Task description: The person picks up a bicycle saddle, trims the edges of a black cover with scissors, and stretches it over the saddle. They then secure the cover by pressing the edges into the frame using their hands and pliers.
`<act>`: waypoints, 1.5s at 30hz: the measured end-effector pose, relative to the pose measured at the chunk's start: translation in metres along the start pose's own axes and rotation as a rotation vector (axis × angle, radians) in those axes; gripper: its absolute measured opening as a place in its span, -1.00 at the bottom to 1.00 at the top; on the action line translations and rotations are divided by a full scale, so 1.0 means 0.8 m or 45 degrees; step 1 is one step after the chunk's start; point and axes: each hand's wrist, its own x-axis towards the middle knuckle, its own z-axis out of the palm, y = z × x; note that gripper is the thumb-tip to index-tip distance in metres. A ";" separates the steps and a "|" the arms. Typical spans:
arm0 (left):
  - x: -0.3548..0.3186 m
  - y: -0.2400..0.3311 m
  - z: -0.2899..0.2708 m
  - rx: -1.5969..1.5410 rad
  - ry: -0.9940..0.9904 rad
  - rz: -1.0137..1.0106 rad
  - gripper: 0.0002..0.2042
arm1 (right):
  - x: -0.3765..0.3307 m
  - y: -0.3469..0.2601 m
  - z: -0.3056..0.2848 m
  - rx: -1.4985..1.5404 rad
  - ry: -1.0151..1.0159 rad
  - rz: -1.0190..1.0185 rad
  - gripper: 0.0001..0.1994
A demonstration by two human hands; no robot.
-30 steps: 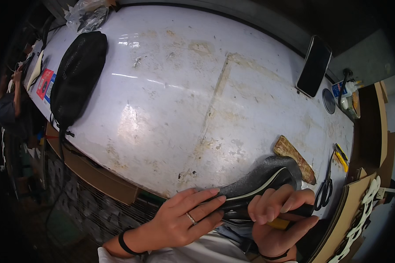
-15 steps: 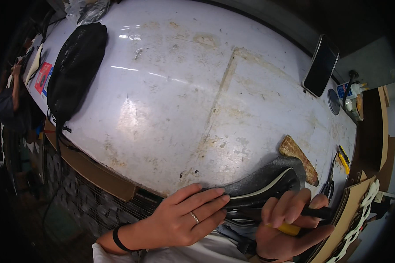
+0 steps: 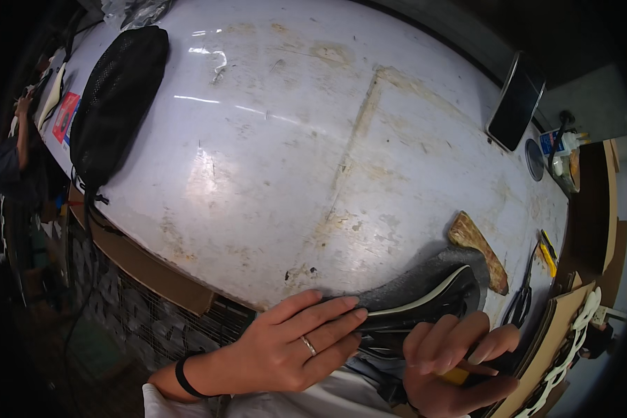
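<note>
A bicycle saddle (image 3: pixel 435 298) lies underside up at the table's near edge, with grey cover material (image 3: pixel 396 287) around it and a pale strip along its rim. My left hand (image 3: pixel 296 345), with a ring and a black wristband, grips the saddle's narrow left end, fingers laid over its edge. Beside the saddle's wider right end is my right hand (image 3: pixel 442 359), its fingers curled round a yellow-handled tool (image 3: pixel 457 376). Most of that tool is hidden by the fingers, so its kind does not show.
Beyond the saddle lies a worn wooden piece (image 3: pixel 478 252). Scissors (image 3: pixel 521 303) and a yellow cutter (image 3: pixel 548 254) are at the right edge, a phone (image 3: pixel 517 101) at the far right. A black mesh bag (image 3: pixel 122 104) lies far left; another person's arm (image 3: pixel 23 136) shows beyond.
My right hand has turned and its fingers have shifted; the tool's black part that stuck out to the right no longer shows. My left hand stays on the saddle.
</note>
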 end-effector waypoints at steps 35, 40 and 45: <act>0.002 -0.004 0.003 -0.048 0.021 0.026 -0.92 | 0.005 0.009 -0.001 0.021 0.017 -0.067 -0.40; 0.002 -0.004 0.002 -0.052 0.015 0.021 -0.92 | 0.006 0.006 0.002 -0.006 0.015 -0.032 -0.44; 0.001 -0.004 0.004 -0.040 0.012 0.018 -0.92 | 0.004 0.005 -0.001 0.150 0.138 -0.022 -0.46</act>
